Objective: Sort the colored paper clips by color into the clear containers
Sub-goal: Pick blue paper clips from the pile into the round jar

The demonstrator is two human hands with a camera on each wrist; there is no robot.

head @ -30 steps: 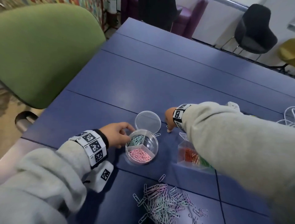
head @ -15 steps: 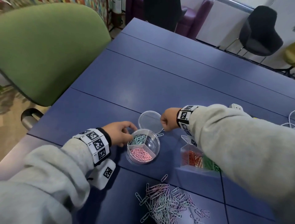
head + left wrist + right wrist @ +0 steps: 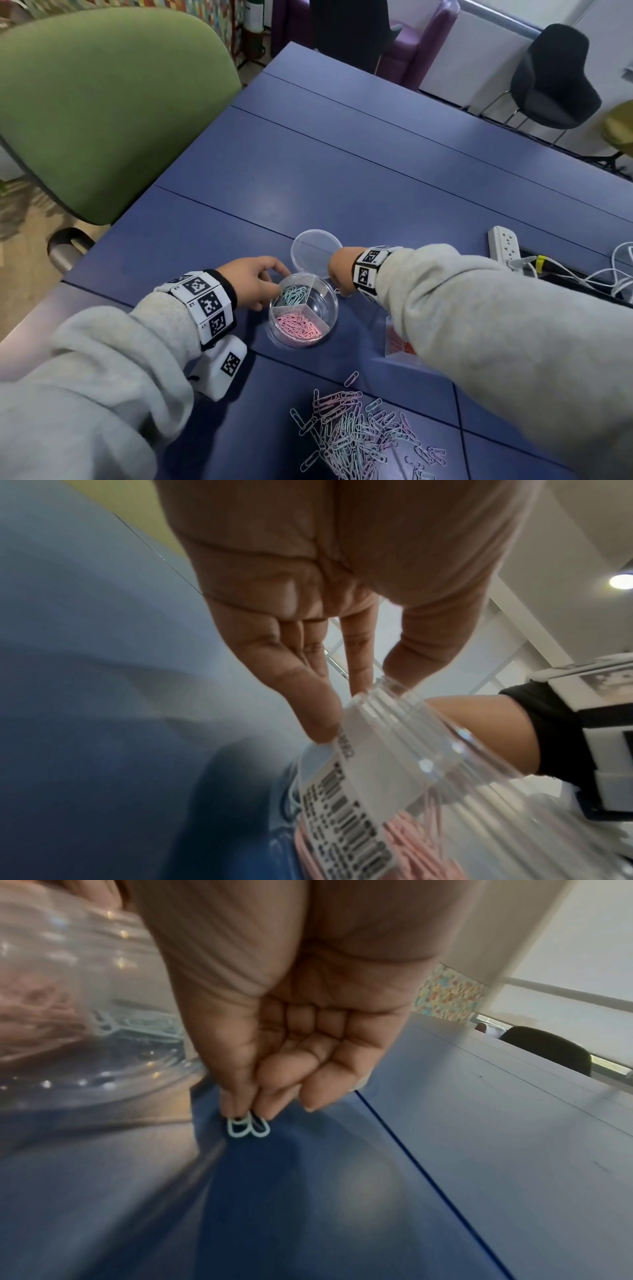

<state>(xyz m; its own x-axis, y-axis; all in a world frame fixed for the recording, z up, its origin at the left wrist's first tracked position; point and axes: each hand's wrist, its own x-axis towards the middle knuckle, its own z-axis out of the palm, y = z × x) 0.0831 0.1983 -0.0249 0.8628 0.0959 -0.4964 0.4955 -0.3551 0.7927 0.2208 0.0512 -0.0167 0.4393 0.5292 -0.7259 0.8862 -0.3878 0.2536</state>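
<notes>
I see my left hand (image 3: 255, 281) with straight fingers touching the wall of the round clear tub (image 3: 303, 310) on the blue table (image 3: 342, 178). The tub carries a white barcode sticker (image 3: 346, 799); its print is too blurred to read. Pale blue clips (image 3: 294, 294) fill one section, pink clips (image 3: 298, 325) another. My right hand (image 3: 291, 1031) pinches two pale blue paper clips (image 3: 248, 1127) between thumb and fingertip, just beside the tub. The loose pile (image 3: 359, 435) lies nearer me. The lid (image 3: 315, 251) rests behind the tub.
</notes>
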